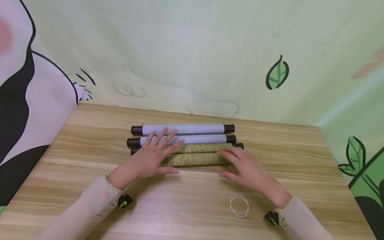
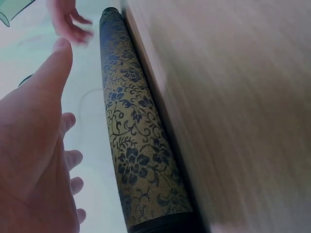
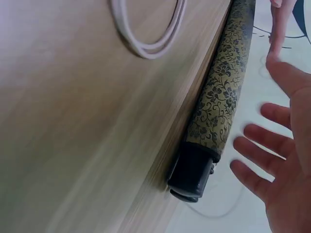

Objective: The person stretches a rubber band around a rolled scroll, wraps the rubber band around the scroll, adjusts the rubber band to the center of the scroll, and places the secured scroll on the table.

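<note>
- Four rolled scrolls are lying side by side across the middle of the wooden table (image 1: pixel 192 208), two pale blue and two gold with dark flowers.
- The far pale-blue scroll (image 1: pixel 183 129) is showing two black end knobs.
- The near pale-blue scroll (image 1: pixel 201 139) is showing two more, and the left hand's fingertips are reaching over it.
- The far gold scroll (image 1: pixel 207 147) is sitting between that one and the front gold scroll (image 1: pixel 195 160), which is lying nearest the person; the right wrist view is showing one black knob (image 3: pixel 189 172) on the front scroll.
- Two hands are hovering at or resting on the row; contact is hard to tell.
- The left hand (image 1: pixel 150 158) is spreading its fingers nearly straight over the row's left part, its thumb pointing along the front edge, and is gripping nothing.
- The right hand (image 1: pixel 247 165) is holding its fingers loosely bent above the right ends of the two gold scrolls, thumb apart, and is gripping nothing.
- One white band bundle (image 1: pixel 248 207) is lying near the right hand, showing two loops; whether it is one band or two, I cannot tell.
- Two pale sleeves (image 1: pixel 87 206) are covering the forearms, and two black objects (image 1: pixel 124 200) are sitting at the wrists, one each.
</note>
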The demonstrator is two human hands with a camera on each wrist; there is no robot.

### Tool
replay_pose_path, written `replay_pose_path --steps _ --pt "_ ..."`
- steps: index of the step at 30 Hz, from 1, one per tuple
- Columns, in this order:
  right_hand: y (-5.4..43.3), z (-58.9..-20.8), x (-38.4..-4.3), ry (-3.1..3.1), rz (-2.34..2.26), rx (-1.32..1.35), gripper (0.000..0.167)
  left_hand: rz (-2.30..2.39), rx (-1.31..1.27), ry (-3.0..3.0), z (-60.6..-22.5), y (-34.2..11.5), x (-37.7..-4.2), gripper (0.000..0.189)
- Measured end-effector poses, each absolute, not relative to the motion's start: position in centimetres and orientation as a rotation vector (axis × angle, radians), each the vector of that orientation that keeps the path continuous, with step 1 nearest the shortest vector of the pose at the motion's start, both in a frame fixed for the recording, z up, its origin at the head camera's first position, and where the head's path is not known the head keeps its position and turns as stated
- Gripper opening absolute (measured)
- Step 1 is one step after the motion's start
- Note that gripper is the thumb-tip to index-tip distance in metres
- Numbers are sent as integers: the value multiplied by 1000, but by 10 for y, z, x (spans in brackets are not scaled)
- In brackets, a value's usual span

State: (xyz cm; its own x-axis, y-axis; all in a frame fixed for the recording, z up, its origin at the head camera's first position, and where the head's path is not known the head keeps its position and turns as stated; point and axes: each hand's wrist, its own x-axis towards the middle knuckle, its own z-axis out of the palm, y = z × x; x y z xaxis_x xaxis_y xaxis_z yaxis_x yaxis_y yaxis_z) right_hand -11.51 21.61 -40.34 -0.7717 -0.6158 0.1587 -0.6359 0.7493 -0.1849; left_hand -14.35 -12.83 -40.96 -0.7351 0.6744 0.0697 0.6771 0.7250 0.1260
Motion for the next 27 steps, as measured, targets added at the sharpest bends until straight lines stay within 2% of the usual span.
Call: replay_pose_path --steps 3,5,13,23,27 --pt "222 -401 -106 -2876 365 1080 36 -235 -1163 -2884 -410 -127 -143 93" --pt "226 -400 -100 -2919 358 1136 26 -244 -1177 -2876 -409 -127 -142 93" --pt "235 -412 -87 -3029 450 1249 13 -261 -1204 -2835 -411 -123 -140 88" --pt "231 -410 -79 -3065 473 1247 15 -268 -1219 -2803 -415 -123 -141 88" --pt "230 -410 -78 -3078 471 1274 23 -281 -1225 -2807 -415 -122 -141 88"
